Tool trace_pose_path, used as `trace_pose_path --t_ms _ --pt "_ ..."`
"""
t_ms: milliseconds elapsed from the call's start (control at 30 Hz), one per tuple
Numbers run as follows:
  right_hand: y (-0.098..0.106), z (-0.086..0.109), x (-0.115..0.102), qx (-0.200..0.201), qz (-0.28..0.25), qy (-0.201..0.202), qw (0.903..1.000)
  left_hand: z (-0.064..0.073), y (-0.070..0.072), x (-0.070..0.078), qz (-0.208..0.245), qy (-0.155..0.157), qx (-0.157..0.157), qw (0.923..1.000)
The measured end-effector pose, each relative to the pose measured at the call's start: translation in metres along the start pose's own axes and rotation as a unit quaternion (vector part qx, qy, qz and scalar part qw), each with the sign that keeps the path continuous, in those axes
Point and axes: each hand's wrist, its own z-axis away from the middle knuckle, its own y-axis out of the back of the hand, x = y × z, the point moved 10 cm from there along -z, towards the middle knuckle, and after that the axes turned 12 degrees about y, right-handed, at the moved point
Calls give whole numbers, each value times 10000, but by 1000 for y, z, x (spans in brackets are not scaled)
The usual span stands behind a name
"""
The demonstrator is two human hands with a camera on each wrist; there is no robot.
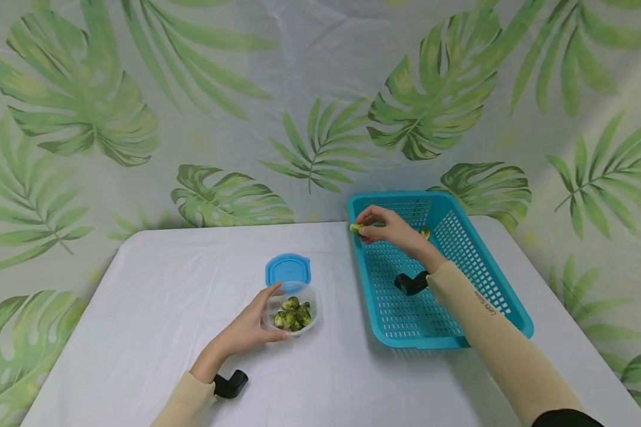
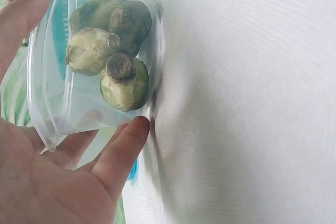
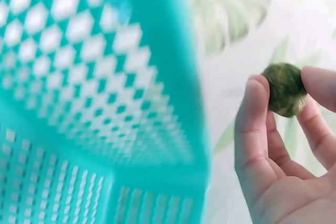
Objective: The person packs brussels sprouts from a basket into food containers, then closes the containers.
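My right hand (image 1: 391, 230) pinches a Brussels sprout (image 3: 285, 88) between thumb and fingertips, over the left rim of the turquoise basket (image 1: 422, 342). Another Brussels sprout (image 1: 424, 232) shows in the far part of the basket, partly hidden by that arm. On the table, a small clear plastic container (image 2: 84, 111) has several Brussels sprouts (image 1: 294, 314) inside. My left hand (image 1: 248, 325) grips this container from its left side, with the thumb and fingers spread around its wall.
A blue lid (image 1: 287, 270) lies flat just behind the container. White cloth covers the table (image 1: 155, 308). A leaf-patterned curtain (image 1: 320, 71) hangs behind the table's far edge, close to the basket's back end.
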Motion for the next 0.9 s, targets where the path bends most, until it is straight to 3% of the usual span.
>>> trace_pose_path --t_ms 267,533,733,900 --pt "-67 -1 -31 -1092 -35 80 9940 0 -1 0 -2 42 -11 10000" --pt "-124 -3 -39 -1884 295 -43 9816 1 -1 0 59 31 -31 10000" --pt "-150 -5 -34 -2159 842 -97 9727 2 -1 3 44 -24 -50 10000" --pt "-155 -6 -27 -2160 1079 -200 9702 3 -1 4 26 -34 -37 10000"
